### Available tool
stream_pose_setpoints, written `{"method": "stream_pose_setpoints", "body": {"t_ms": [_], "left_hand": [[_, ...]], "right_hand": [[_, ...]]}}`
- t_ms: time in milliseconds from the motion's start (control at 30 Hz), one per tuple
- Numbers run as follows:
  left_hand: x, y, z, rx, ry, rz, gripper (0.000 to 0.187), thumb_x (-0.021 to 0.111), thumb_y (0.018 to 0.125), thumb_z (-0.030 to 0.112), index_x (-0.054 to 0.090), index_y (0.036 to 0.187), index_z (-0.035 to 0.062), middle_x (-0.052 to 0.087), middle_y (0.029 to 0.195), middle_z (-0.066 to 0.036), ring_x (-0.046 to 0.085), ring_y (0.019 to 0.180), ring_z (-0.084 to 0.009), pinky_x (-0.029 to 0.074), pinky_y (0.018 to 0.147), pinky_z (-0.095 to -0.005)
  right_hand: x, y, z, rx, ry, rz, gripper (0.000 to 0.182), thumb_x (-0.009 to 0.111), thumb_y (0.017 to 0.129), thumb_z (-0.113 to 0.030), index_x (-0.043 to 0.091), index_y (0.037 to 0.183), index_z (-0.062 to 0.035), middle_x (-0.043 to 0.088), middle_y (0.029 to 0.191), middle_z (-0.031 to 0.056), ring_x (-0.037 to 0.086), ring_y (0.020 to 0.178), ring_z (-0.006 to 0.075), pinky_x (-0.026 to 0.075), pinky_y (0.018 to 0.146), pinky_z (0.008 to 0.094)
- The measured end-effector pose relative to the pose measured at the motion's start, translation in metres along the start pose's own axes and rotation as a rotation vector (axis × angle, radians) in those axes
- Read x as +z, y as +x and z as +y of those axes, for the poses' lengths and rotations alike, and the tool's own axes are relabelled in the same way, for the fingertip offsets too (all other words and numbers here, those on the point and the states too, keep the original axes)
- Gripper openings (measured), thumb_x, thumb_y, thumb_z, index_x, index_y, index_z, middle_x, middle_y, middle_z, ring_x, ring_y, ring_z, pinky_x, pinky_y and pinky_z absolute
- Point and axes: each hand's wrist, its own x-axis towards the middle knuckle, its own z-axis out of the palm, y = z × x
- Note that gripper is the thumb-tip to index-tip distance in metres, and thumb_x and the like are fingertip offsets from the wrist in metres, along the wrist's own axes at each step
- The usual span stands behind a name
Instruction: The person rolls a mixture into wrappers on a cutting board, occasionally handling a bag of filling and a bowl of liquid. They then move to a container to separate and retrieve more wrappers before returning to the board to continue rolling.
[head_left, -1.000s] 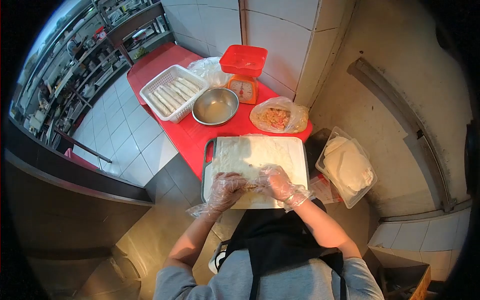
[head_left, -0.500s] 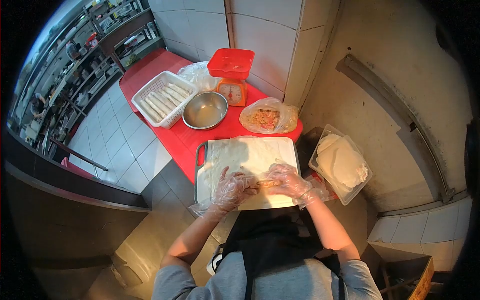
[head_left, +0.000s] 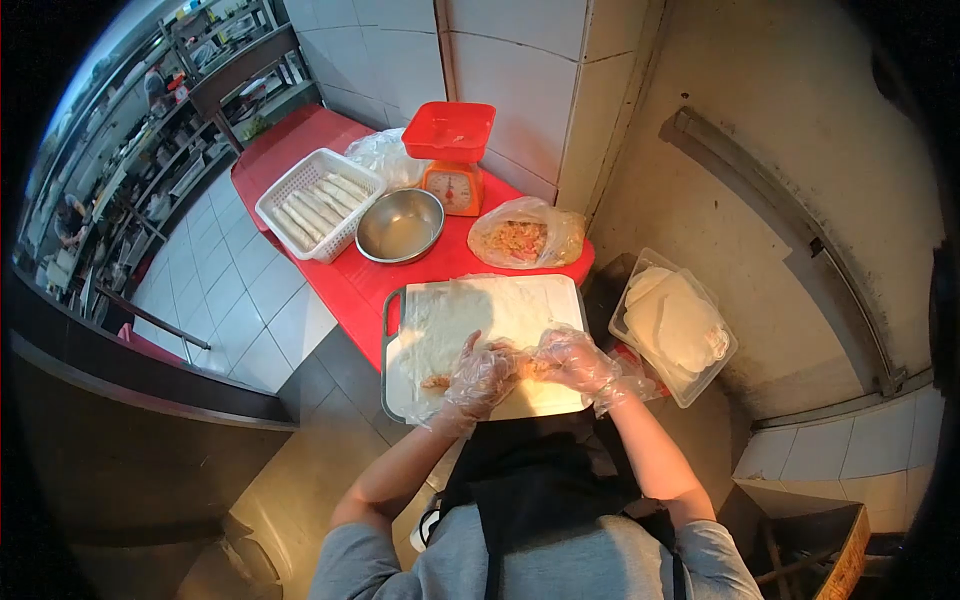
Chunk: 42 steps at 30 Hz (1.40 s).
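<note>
Curling over filling [head_left: 436,382], left hand [head_left: 482,376], right hand [head_left: 577,362]

Left hand [head_left: 482,378] and right hand [head_left: 578,362] touch filling [head_left: 436,382].

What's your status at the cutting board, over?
Left hand, right hand: plastic-gloved, over cutting board. Filling: some left of left hand, some between both. Pale sheet on board. Metal bowl beyond board, not in the way.
</note>
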Motion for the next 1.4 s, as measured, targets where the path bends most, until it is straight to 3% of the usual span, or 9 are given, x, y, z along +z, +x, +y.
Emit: {"method": "stream_pose_setpoints", "body": {"t_ms": [167,333,567,667,767,900,1067,1167,1400], "left_hand": [[0.025,-0.003,-0.013,0.101,0.036,0.038,0.040,0.075,0.081,0.021,0.064,0.119,0.0169,0.068,0.116,-0.002,0.060,0.118,-0.0238,0.026,0.114,-0.0570],[0.012,0.003,0.001,0.019,0.120,0.070,0.047,0.074,0.082,0.027,0.061,0.127,0.0180,0.069,0.114,-0.002,0.061,0.113,-0.0229,0.027,0.113,-0.0571],[-0.050,-0.029,-0.013,-0.204,0.084,-0.071,0.034,0.077,0.078,0.037,0.072,0.109,0.0223,0.071,0.112,0.000,0.063,0.106,-0.0221,0.034,0.106,-0.0538],[-0.054,-0.034,-0.014,-0.206,0.090,0.077,0.029,0.078,0.078,0.033,0.073,0.106,0.0238,0.071,0.108,0.002,0.064,0.105,-0.0204,0.034,0.106,-0.0529],[-0.038,-0.033,-0.024,-0.080,0.057,0.071,0.030,0.075,0.081,0.039,0.072,0.107,0.0240,0.071,0.108,0.003,0.062,0.108,-0.0172,0.031,0.108,-0.0514],[-0.035,-0.032,-0.028,-0.139,0.013,-0.014,0.027,0.077,0.079,0.037,0.073,0.103,0.0250,0.070,0.109,0.004,0.061,0.109,-0.0156,0.031,0.108,-0.0515],[-0.050,-0.042,-0.033,-0.193,0.016,0.129,0.025,0.078,0.078,0.036,0.073,0.099,0.0250,0.071,0.103,0.006,0.062,0.108,-0.0154,0.030,0.108,-0.0528],[-0.058,-0.049,-0.048,-0.194,0.028,-0.117,0.036,0.079,0.076,0.037,0.071,0.108,0.0220,0.070,0.109,0.003,0.061,0.111,-0.0174,0.029,0.109,-0.0536],[-0.070,-0.059,-0.023,-0.167,0.094,0.145,0.042,0.082,0.072,0.029,0.070,0.110,0.0189,0.067,0.117,0.003,0.059,0.113,-0.0202,0.030,0.109,-0.0529]], "right_hand": [[-0.002,-0.011,0.015,0.083,0.165,-0.035,0.027,0.082,0.070,-0.019,0.073,0.091,-0.0045,0.064,0.085,0.0111,0.062,0.086,0.0309,0.050,0.078,0.0402],[-0.015,-0.010,0.004,0.040,0.029,0.004,0.035,0.084,0.069,-0.021,0.074,0.099,-0.0057,0.064,0.086,0.0101,0.062,0.087,0.0289,0.049,0.085,0.0407],[-0.024,-0.017,0.006,0.070,-0.004,-0.017,0.035,0.083,0.073,-0.025,0.075,0.103,-0.0086,0.065,0.084,0.0098,0.064,0.087,0.0287,0.044,0.101,0.0445],[-0.019,0.002,-0.006,-0.068,-0.061,0.044,0.025,0.080,0.075,-0.024,0.075,0.094,-0.0077,0.065,0.083,0.0100,0.064,0.085,0.0290,0.048,0.093,0.0439],[0.002,0.016,-0.017,0.034,0.092,-0.023,0.020,0.078,0.077,-0.025,0.073,0.086,-0.0084,0.065,0.084,0.0089,0.063,0.085,0.0292,0.047,0.085,0.0459],[0.018,0.014,-0.012,0.023,-0.090,-0.015,0.016,0.074,0.079,-0.025,0.070,0.077,-0.0103,0.065,0.082,0.0051,0.063,0.083,0.0297,0.045,0.080,0.0462],[0.018,0.022,-0.020,-0.079,-0.095,0.067,0.013,0.073,0.077,-0.025,0.070,0.077,-0.0117,0.064,0.083,0.0075,0.063,0.083,0.0314,0.045,0.075,0.0452],[0.043,0.034,-0.020,-0.170,-0.213,0.035,0.015,0.077,0.073,-0.022,0.069,0.078,-0.0107,0.064,0.083,0.0083,0.063,0.083,0.0306,0.048,0.076,0.0436],[0.013,0.015,-0.025,-0.214,-0.227,0.005,0.026,0.081,0.069,-0.027,0.070,0.089,-0.0129,0.063,0.091,0.0049,0.060,0.095,0.0277,0.043,0.085,0.0457]]}}
